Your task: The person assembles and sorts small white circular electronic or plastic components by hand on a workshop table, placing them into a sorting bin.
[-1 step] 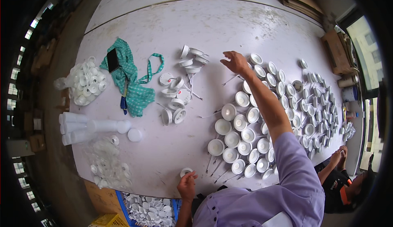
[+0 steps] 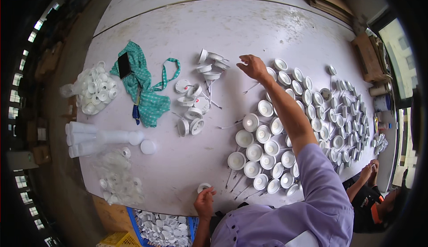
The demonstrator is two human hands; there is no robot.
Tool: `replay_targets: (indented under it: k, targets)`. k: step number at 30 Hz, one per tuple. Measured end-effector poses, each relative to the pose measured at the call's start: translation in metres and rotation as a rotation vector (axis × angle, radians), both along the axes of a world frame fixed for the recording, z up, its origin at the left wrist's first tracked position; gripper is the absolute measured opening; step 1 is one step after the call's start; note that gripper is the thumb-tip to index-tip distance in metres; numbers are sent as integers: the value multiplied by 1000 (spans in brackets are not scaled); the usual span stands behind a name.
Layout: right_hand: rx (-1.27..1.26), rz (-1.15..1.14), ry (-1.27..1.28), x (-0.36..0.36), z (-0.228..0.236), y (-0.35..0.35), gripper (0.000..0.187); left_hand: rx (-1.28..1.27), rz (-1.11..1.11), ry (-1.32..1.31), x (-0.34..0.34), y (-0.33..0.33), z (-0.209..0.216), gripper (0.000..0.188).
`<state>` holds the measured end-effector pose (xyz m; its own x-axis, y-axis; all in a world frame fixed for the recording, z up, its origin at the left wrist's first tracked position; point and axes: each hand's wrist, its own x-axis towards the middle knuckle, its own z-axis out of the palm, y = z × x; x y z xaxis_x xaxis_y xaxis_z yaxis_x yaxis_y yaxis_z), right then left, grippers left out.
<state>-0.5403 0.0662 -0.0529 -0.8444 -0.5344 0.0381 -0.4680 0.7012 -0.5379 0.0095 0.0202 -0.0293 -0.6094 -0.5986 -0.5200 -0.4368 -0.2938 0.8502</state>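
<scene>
Near the front edge of the table, my left hand (image 2: 204,204) is closed on a small round white ring-shaped part (image 2: 203,187), partly covered by the fingers. My right arm reaches far across the table. Its hand (image 2: 253,66) is over the tabletop with fingers apart and nothing visible in them. Just right of it lies the far end of a large group of round white downlights (image 2: 254,152), many with wires trailing. Left of it is a smaller loose cluster of white downlights (image 2: 194,113), some on their sides, and a few more (image 2: 211,75) beyond.
Along the left lie a teal dotted cloth (image 2: 151,109) with a black phone (image 2: 124,65), bags of white rings (image 2: 96,89), and stacked translucent white discs (image 2: 111,137). A blue crate (image 2: 133,222) of white parts stands below the front edge. Another person (image 2: 363,198) sits at right.
My right hand has shifted slightly to the left, toward the smaller cluster. My left hand keeps its hold on the white ring-shaped part.
</scene>
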Motion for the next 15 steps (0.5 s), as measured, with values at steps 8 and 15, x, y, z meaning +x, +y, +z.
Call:
replay_targets:
  k: [8,15]
  targets:
    - [185,-95,-103,4,8,-104,42,-51,121,-83,19,-2,-1,17]
    - [139,-99,23,2,0,-109,33,-59,132,-8,16,-8,-5,17]
